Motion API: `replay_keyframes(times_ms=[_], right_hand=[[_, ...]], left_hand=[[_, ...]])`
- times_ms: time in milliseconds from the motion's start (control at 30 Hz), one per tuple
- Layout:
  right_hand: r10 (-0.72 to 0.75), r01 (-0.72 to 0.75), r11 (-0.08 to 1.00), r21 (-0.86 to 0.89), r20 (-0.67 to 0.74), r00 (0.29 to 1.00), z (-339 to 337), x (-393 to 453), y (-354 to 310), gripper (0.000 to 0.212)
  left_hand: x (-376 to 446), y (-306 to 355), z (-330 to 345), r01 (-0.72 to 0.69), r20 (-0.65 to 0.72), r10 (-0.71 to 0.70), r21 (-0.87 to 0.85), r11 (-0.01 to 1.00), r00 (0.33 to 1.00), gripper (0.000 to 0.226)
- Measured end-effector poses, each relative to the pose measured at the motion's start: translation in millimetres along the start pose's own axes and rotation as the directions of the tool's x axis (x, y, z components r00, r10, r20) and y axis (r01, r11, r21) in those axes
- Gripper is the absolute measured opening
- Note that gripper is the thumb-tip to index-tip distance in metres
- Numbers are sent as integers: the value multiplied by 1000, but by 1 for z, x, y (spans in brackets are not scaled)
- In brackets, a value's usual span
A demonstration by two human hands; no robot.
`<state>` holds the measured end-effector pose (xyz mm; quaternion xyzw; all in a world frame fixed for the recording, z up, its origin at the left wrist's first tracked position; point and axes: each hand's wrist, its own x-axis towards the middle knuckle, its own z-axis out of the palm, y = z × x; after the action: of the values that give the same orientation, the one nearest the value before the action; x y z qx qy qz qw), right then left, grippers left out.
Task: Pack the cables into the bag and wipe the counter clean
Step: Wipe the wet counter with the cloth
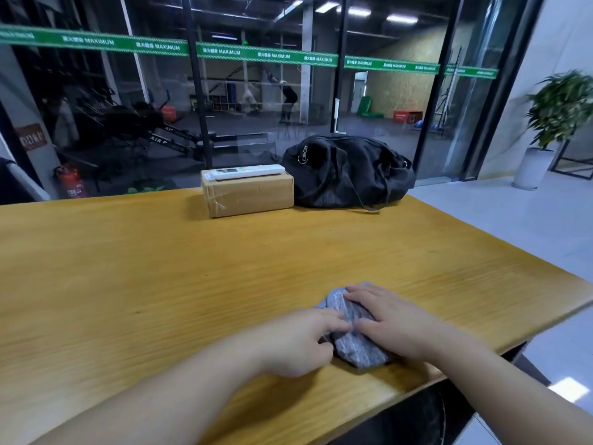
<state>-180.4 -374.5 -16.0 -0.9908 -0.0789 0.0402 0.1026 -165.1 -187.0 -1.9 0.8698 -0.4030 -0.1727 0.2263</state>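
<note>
A: Starting with the biggest thing, what carries everything?

B: The yellow wooden bench [160,268] fills most of the view, running from the near edge out to a glass wall.

A: And the next largest?

B: A black bag [346,175] sits at the far edge, at about 1 o'clock from the middle of the bench. It slumps softly, a metal zip pull shows on its left end, and a strap trails onto the wood on its right side. No cables are in view outside it.

A: What is beside it?

B: A cardboard box [247,195], sealed with tape, stands touching the bag's left side, at 12 o'clock. A white remote control [248,172] lies flat on its lid.

A: Where is the cloth?

B: A grey cloth [353,335] lies bunched on the bench near the front edge, at about 5 o'clock.

A: How do the hands lie?

B: The right hand [394,326] rests flat on the cloth's right side, fingers straight and lightly spread, pressing it down. The left hand [298,342] comes in from 7 o'clock, its fingers curled and pinching the cloth's left edge.
</note>
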Motion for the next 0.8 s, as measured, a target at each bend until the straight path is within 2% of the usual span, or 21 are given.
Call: replay_keyframes(times_ms=[100, 200, 433, 600, 700, 800], right_hand=[[77, -85, 987, -139, -59, 995, -4, 9, -13, 48], [112, -117, 983, -141, -42, 993, -7, 18, -24, 42], [112, -107, 992, -70, 76, 991, -17, 18, -16, 38], [96, -90, 995, -45, 158, 983, -28, 17, -15, 33], [150, -135, 987, -82, 216, 965, -36, 26, -25, 28], [180, -160, 982, -97, 246, 952, -44, 38, -35, 21]], left_hand=[[3, 2, -1, -29, 82, 29, -10, 1000, 996, 53], [1, -5, -11, -3, 65, 0, 33, 999, 998, 52], [-15, -45, -25, 47, -148, -35, 82, 995, 988, 33], [-25, -60, -38, 70, -246, -50, 76, 995, 968, 31], [-27, -65, -49, 77, -312, -52, 67, 995, 949, 31], [-31, -68, -61, 91, -320, -57, 94, 991, 946, 31]])
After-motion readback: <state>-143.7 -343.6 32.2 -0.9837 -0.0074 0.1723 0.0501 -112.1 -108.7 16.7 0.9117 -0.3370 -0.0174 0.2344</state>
